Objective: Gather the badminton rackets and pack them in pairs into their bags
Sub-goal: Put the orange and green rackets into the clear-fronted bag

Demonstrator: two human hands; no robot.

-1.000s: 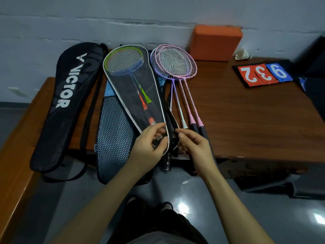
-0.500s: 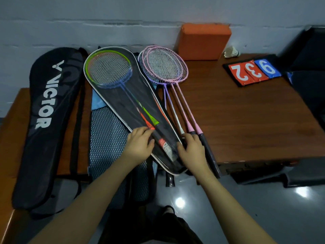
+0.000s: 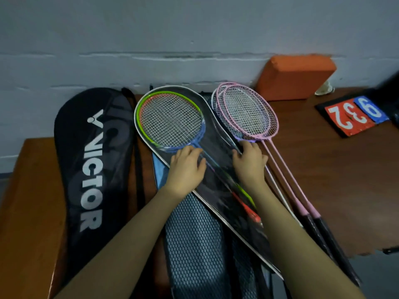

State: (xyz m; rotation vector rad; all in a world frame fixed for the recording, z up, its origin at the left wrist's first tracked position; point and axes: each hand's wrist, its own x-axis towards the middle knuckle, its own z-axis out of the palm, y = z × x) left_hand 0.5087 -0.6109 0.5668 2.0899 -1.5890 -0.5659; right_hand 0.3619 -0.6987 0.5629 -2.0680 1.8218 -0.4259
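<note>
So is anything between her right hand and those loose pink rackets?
Nothing visible. The right hand rests at the clear bag's edge, and the pink rackets lie uncovered on the wooden table right beside it.

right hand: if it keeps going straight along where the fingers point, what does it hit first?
Likely the throat of the pink rackets: the right hand lies on the clear bag's edge, its fingers pointing up toward the wall, and their frames begin just past the fingertips. Depth is unclear.
</note>
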